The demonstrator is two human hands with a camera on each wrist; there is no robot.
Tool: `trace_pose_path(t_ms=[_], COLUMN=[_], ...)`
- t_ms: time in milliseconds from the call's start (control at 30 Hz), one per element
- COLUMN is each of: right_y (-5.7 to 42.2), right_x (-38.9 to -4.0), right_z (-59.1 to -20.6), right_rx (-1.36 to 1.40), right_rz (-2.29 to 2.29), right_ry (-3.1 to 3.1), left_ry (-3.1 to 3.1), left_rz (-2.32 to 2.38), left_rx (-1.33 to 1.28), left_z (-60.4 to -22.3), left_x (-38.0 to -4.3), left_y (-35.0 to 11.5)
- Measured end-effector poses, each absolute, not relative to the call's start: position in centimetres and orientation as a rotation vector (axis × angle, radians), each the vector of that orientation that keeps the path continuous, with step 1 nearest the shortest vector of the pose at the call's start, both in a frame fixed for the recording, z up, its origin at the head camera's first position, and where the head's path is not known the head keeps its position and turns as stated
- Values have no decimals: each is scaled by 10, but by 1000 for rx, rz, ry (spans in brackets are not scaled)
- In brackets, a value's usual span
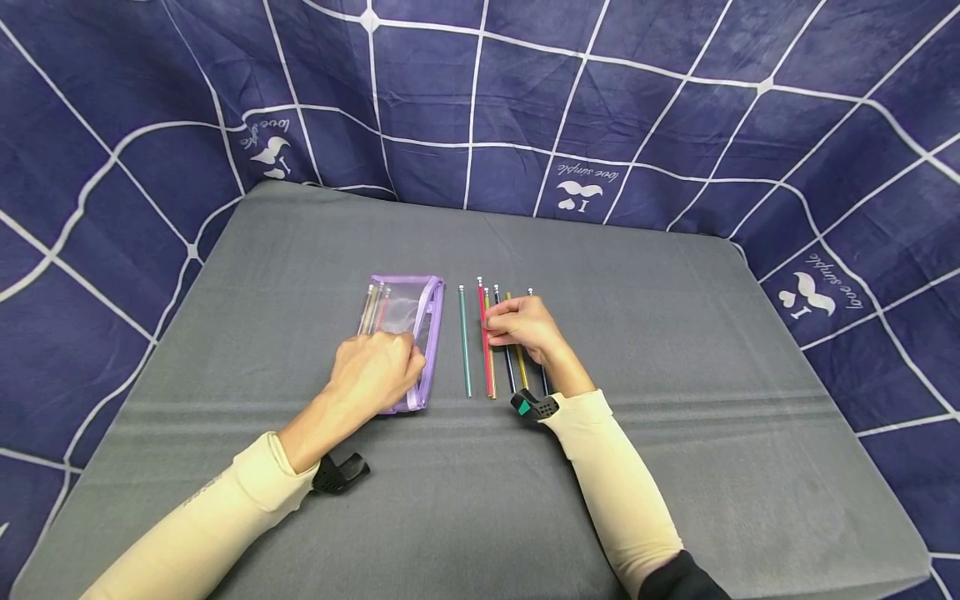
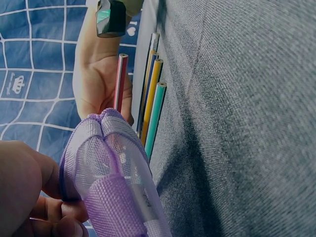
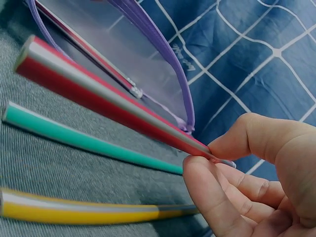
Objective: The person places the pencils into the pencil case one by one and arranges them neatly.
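Observation:
My left hand point(image 1: 375, 367) holds the open edge of a clear zip pouch point(image 1: 431, 342) with purple trim, its fingers bent at the rim in the left wrist view. Several pencils point(image 1: 368, 308) show through the pouch. Between thumb and fingertips, my right hand point(image 1: 528, 325) pinches a red pencil point(image 3: 108, 96) with a silver stripe; it is raised off the cloth, its free end toward the pouch. Under it lie a green pencil point(image 3: 89, 139) and a yellow pencil point(image 3: 98, 211). More pencils lie partly hidden under my right hand in the head view.
A grey cloth-covered table point(image 1: 720, 375) carries everything. Blue curtains point(image 1: 525, 92) with white grid lines stand around its back and sides. A black device point(image 1: 534, 406) sits at my right wrist and another point(image 1: 341, 473) at my left.

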State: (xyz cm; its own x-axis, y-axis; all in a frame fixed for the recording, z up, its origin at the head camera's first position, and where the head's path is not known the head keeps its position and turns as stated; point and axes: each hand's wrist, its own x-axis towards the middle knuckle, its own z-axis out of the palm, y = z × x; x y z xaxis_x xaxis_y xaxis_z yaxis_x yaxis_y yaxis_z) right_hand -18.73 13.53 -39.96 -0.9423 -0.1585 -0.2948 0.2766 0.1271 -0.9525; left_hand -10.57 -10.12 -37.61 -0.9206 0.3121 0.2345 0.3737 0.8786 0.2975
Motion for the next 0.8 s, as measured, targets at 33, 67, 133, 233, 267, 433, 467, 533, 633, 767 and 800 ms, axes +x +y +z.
trace_pose_path(t_ms=[33, 67, 133, 233, 267, 433, 467, 533, 633, 767, 800], right_y=[134, 133, 131, 128, 127, 121, 120, 117, 114, 109, 108], right_x=[-187, -187, -186, -186, -186, -186, -186, -186, -186, -185, -185], right_z=[-399, -399, -399, -399, -399, -401, -401, -402, -402, -401, -400], right_rx=[114, 114, 118, 122, 121, 112, 113, 115, 120, 121, 121], right_rz=[-1875, -1876, -1878, -1876, -1877, -1863, -1861, -1859, -1860, -1848, -1846], right_ry=[2089, 2087, 2081, 2075, 2072, 2071, 2068, 2063, 2053, 2052, 2051], left_ry=[-2871, -2872, -2873, -2874, -2874, -2870, -2868, -2865, -2863, -2868, -2870], left_rz=[-507, -510, -513, -513, -513, -507, -506, -505, -505, -501, -500], left_rx=[-527, -527, -526, -525, -525, -526, -527, -529, -529, -526, -526], left_z=[-376, -376, -375, -375, -375, -376, -377, -377, -377, -376, -376], left_x=[-106, -106, -105, -105, -105, -106, -106, -106, -106, -106, -106], left_y=[-101, -101, -101, -101, -101, -102, -102, -102, -102, -101, -101])
